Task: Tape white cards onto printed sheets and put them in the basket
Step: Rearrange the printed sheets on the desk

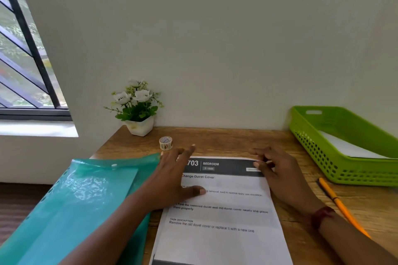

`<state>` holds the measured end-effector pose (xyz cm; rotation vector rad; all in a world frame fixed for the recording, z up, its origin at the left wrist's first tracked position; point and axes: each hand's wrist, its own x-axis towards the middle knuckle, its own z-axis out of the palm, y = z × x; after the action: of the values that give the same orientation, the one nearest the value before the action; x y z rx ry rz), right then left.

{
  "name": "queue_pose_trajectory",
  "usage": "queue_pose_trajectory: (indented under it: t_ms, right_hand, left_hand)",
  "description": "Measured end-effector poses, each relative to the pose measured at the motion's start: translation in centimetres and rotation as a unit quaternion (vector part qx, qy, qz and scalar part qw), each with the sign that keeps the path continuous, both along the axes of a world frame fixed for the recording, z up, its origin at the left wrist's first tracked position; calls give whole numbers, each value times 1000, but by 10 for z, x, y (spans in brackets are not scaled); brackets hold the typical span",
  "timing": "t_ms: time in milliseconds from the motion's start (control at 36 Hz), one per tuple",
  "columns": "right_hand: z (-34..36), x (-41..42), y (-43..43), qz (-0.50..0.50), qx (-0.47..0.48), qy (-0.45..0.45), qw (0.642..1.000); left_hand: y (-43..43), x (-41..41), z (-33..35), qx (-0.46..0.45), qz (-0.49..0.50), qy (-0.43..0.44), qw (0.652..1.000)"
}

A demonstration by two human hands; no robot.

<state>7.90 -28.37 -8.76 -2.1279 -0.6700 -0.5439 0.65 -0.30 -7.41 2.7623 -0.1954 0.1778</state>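
Head view: a printed sheet [221, 221] lies on the wooden desk [226, 137], its near edge cut off by the frame. The left hand [174, 178] rests flat on the sheet's left side with fingers spread, hiding part of the heading and text. The right hand [280, 174] curls over the far right corner; whether it pinches anything cannot be told. A tape roll [165, 143] stands just beyond the left hand. Far right, the green basket [318, 157] holds white paper [349, 146], partly hidden by its wall. A teal folder [75, 204] lies left and a pencil [338, 202] right.
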Motion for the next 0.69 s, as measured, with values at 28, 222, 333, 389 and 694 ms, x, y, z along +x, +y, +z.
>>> queue_pose_trajectory:
  t_ms: [28,222,333,389,694]
  right_hand:
    - [3,-1,0,-1,2,-6,1000]
    - [11,-9,6,11,21,-71,997]
    - [10,-7,2,11,24,-94,995]
    - [11,-7,0,9,21,-106,994]
    - [20,-19,-10,67,-63,-87,992]
  left_hand:
    - [-1,0,1,-1,2,0,1000]
    - [-5,-1,0,-27,17,-56,998]
    - [-8,0,2,-51,33,-115,992]
    - [-10,0,3,-46,25,-134,990]
    - [-13,-12,15,59,-45,-198,977]
